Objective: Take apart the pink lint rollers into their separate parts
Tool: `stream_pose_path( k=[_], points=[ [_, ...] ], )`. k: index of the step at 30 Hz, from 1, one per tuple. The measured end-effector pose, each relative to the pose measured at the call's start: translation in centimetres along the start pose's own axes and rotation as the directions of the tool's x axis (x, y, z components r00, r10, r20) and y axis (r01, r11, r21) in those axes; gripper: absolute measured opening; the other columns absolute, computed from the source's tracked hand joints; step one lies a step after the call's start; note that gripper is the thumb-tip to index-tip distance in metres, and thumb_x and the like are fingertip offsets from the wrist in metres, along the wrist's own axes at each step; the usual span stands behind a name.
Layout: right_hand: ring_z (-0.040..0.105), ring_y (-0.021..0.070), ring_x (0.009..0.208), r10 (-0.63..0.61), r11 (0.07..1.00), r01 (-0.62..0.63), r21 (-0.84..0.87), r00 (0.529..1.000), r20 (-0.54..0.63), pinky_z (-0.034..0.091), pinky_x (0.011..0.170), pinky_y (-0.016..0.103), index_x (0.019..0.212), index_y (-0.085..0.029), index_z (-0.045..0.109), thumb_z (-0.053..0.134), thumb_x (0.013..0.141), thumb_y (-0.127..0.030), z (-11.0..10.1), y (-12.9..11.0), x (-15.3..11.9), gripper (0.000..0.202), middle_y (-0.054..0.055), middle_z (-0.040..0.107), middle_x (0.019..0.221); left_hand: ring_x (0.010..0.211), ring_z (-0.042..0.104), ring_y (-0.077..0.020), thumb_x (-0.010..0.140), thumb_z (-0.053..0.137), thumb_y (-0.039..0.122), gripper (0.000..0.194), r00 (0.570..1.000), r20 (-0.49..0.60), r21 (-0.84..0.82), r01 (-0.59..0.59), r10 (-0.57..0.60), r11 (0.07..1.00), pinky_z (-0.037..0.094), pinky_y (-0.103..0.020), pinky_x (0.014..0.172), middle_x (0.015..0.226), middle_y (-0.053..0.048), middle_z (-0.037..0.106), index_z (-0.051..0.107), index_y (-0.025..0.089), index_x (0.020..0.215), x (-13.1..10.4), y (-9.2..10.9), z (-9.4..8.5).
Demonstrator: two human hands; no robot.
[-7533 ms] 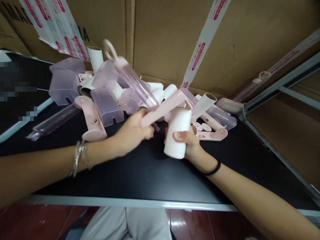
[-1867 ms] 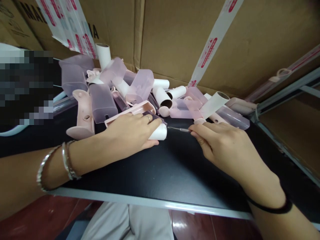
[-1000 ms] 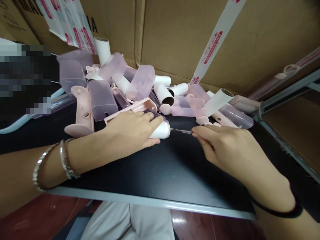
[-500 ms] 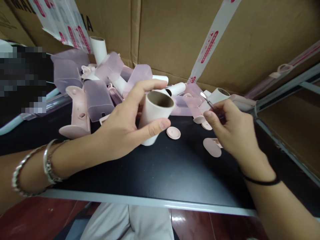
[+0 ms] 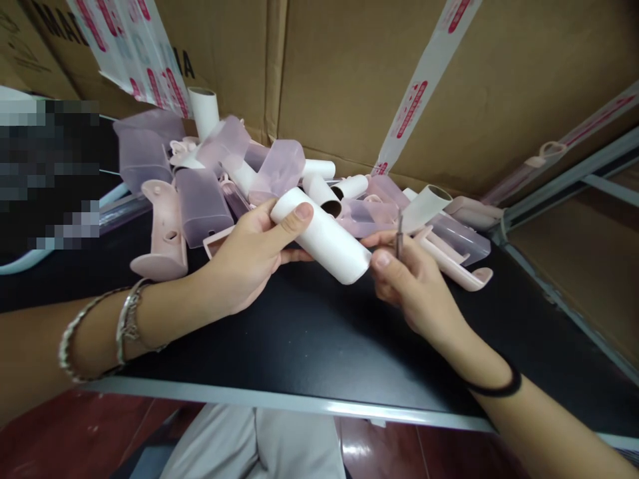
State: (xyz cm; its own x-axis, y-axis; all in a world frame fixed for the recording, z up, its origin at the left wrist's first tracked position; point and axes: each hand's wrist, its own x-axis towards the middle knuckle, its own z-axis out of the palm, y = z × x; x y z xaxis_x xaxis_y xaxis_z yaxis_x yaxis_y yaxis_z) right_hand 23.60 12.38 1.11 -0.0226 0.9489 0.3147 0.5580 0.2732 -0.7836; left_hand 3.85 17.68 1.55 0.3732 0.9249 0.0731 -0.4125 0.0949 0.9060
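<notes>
My left hand (image 5: 249, 259) is closed around a white lint roller roll (image 5: 327, 239), thumb on top and fingers beneath. The roll lies tilted in the air, its right end lower. My right hand (image 5: 414, 273) is closed on a thin dark metal tool (image 5: 400, 236), which points upward; its exact kind is unclear. The right fingertips are at the roll's lower right end and appear to touch it. Behind my right hand lies a pale pink roller holder (image 5: 456, 266). Left of my left hand stands another pink holder (image 5: 162, 229) beside a translucent lilac cover (image 5: 202, 206).
Several white rolls, such as one upright roll (image 5: 204, 113), lie heaped with lilac covers along a cardboard box (image 5: 339, 80) at the back. A metal frame (image 5: 564, 306) edges the right side. The black tabletop (image 5: 309, 359) has a pale front edge.
My left hand has tipped the roll from upright to a slant. My right hand has moved left to the roll's end, still holding the thin tool, which now points upward.
</notes>
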Motion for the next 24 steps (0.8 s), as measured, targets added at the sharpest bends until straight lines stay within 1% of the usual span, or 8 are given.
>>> stream_pose_path(
  k=[2,3,8,11,16,20,22,24],
  points=[
    [0.041,0.0078,0.052,0.087,0.985,-0.109,0.135,0.983,0.164,0.034,0.047,0.023,0.104,-0.020,0.052,0.053,0.082,-0.054,0.08,-0.71,-0.36,0.040,-0.003,0.052,0.072,0.103,0.054,-0.0231,0.085,0.060,0.030,0.022,1.000,-0.004,0.004,-0.012,0.012,1.000,0.055,-0.036,0.077,0.101,-0.008,0.060,0.056,0.013,0.099,-0.02,0.01,-0.04],
    [0.039,0.0068,0.052,0.109,0.975,-0.147,0.169,0.971,0.215,0.033,0.047,0.023,0.106,-0.020,0.052,0.056,0.081,-0.053,0.03,-0.86,-0.41,0.042,-0.002,0.053,0.076,0.103,0.055,-0.0233,0.085,0.060,0.030,0.022,1.000,-0.008,0.010,-0.016,0.016,1.000,0.055,-0.036,0.077,0.102,-0.008,0.060,0.056,0.013,0.099,-0.02,-0.01,-0.06],
    [0.036,0.0044,0.052,0.143,0.953,-0.214,0.214,0.941,0.307,0.030,0.046,0.020,0.103,-0.021,0.052,0.061,0.080,-0.045,-0.30,-0.74,-0.15,0.035,-0.001,0.057,0.086,0.099,0.058,-0.0231,0.082,0.063,0.031,0.024,0.999,-0.012,0.044,-0.038,0.039,0.998,0.055,-0.037,0.076,0.099,-0.007,0.062,0.057,0.014,0.098,0.05,-0.18,-0.11],
    [0.035,0.0042,0.052,0.147,0.947,-0.227,0.229,0.936,0.320,0.029,0.045,0.020,0.098,-0.020,0.052,0.062,0.079,-0.041,-0.20,-0.69,-0.13,0.029,-0.001,0.055,0.084,0.096,0.060,-0.0217,0.080,0.066,0.031,0.026,0.999,-0.011,0.064,-0.050,0.051,0.997,0.055,-0.034,0.074,0.098,-0.006,0.063,0.058,0.014,0.097,0.08,-0.35,-0.13],
    [0.036,0.0040,0.051,0.167,0.952,-0.229,0.203,0.944,0.284,0.030,0.046,0.020,0.093,-0.020,0.051,0.062,0.075,-0.033,0.27,-0.63,-0.12,0.025,-0.003,0.052,0.079,0.097,0.062,-0.0233,0.074,0.070,0.037,0.033,0.997,0.001,0.097,-0.073,0.074,0.993,0.055,-0.033,0.075,0.097,-0.006,0.065,0.058,0.015,0.096,0.02,-0.64,-0.21],
    [0.041,0.0061,0.052,0.139,0.968,-0.182,0.173,0.963,0.233,0.033,0.049,0.021,0.086,-0.020,0.051,0.056,0.078,-0.028,0.56,-0.36,0.04,0.013,-0.003,0.053,0.074,0.093,0.062,-0.0213,0.076,0.068,0.040,0.030,0.996,0.012,0.093,-0.084,0.084,0.992,0.055,-0.030,0.072,0.093,-0.004,0.065,0.058,0.017,0.093,0.03,-0.84,-0.22],
    [0.046,0.0085,0.056,0.122,0.987,-0.141,0.074,0.970,0.211,0.036,0.053,0.023,0.088,-0.020,0.051,0.052,0.082,-0.030,0.33,-0.36,0.07,0.012,-0.002,0.056,0.074,0.091,0.062,-0.0203,0.077,0.067,0.040,0.029,0.994,0.004,0.090,-0.113,0.113,0.990,0.054,-0.029,0.072,0.092,-0.003,0.065,0.058,0.018,0.093,0.17,-0.85,-0.28],
    [0.051,0.0115,0.063,0.076,0.990,-0.049,-0.130,0.975,0.208,0.038,0.059,0.026,0.094,-0.020,0.053,0.048,0.086,-0.035,-0.25,-0.50,0.07,0.018,-0.001,0.059,0.078,0.092,0.061,-0.0194,0.077,0.068,0.038,0.027,0.985,-0.039,0.102,-0.163,0.167,0.981,0.052,-0.028,0.074,0.090,-0.002,0.064,0.058,0.018,0.093,0.43,-0.69,-0.42]
  ],
)
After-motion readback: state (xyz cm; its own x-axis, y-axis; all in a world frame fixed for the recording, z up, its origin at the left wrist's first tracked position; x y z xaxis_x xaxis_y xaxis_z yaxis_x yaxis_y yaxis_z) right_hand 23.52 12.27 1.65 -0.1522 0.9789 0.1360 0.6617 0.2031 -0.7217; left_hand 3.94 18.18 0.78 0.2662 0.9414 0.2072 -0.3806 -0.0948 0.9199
